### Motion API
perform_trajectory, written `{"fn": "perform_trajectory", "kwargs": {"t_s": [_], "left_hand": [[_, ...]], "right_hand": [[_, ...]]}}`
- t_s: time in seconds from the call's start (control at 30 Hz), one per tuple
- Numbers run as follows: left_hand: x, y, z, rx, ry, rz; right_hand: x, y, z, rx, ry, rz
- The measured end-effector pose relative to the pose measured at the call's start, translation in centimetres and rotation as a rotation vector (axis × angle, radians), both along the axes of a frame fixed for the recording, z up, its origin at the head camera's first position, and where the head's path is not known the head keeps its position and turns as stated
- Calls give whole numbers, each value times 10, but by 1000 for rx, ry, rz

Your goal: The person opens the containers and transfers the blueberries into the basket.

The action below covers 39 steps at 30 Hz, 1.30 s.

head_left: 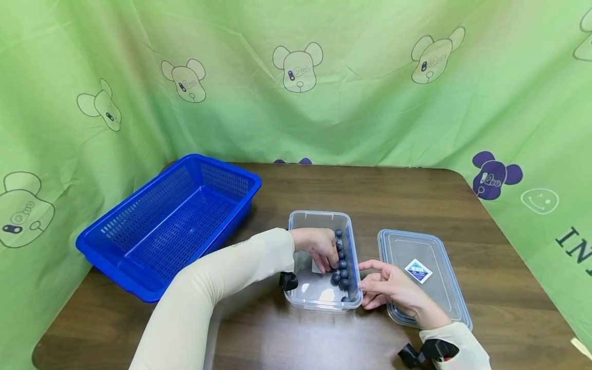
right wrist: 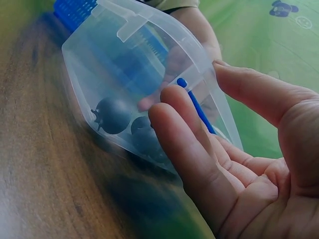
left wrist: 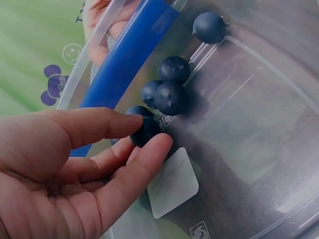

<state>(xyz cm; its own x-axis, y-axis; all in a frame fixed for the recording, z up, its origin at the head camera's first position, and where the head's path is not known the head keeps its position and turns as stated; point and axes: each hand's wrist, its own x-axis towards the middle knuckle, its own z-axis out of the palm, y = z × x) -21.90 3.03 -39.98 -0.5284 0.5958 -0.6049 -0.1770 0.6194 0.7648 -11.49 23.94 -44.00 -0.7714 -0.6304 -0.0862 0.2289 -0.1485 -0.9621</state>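
A clear plastic box (head_left: 319, 303) holds several dark blue blueberries (head_left: 344, 274) lined up along its right side. My left hand (head_left: 321, 248) reaches down inside it. In the left wrist view, thumb and finger pinch a blueberry (left wrist: 144, 132) close to the others, beside a white square label (left wrist: 174, 183) on the box. My right hand (head_left: 390, 288) is at the box's right wall, its fingers loosely extended. In the right wrist view the thumb tip touches the rim, and the fingers lie along the outer wall, near a blueberry (right wrist: 112, 115) seen through the plastic.
The box's lid (head_left: 439, 272), clear with a blue-and-white sticker (head_left: 418, 271), lies to the right, partly under the right hand. A large blue basket (head_left: 176, 221) stands at the left on the wooden table (head_left: 361, 190). Green printed cloth (head_left: 351, 123) hangs behind.
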Motion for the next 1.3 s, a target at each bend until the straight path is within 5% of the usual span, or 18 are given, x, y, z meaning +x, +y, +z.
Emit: {"fn": "perform_trajectory", "kwargs": {"t_s": [0.37,0.83,1.3], "left_hand": [[-10,-10,7,76,-44,-3],[-23,-35,51,234,57,26],[-35,-80,88,389,162,159]], "right_hand": [[1,-1,-1,-9,-10,6],[1,0,-1,-39,19,17],[0,1,-4,-53,10,33]]}}
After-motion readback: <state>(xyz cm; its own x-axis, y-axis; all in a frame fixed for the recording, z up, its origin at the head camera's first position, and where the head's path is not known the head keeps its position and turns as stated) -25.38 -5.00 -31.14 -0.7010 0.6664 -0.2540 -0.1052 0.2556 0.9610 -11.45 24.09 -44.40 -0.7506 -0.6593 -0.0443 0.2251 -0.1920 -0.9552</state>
